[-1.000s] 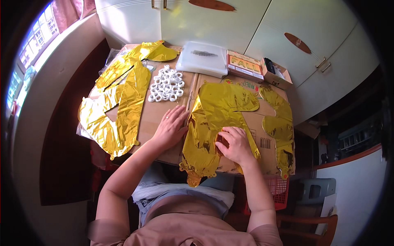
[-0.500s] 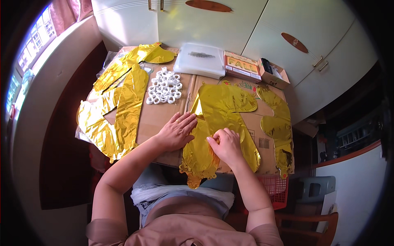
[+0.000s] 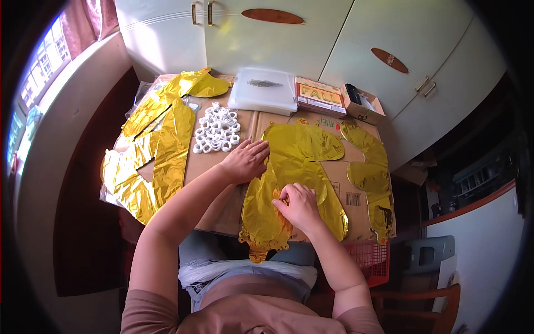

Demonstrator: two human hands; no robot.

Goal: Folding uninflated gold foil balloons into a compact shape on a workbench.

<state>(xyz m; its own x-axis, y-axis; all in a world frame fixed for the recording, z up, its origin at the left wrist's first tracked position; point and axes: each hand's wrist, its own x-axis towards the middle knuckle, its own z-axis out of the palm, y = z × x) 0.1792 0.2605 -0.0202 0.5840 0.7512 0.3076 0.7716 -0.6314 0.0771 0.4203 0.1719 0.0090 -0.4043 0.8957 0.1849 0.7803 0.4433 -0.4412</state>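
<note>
A flat gold foil balloon lies on the brown cardboard sheet covering the table in front of me. My left hand rests palm down at the balloon's left edge, fingers spread toward it. My right hand pinches the foil near the balloon's lower middle. A cluster of small white rolls sits just beyond my left hand.
More gold foil balloons are heaped at the left, and another lies along the right edge. At the back stand a stack of clear plastic bags, a flat printed packet and a small open box. White cabinets stand behind.
My left hand has slid right and forward to the balloon's left edge. My right hand has shifted a little left and closed its fingertips on the foil.
</note>
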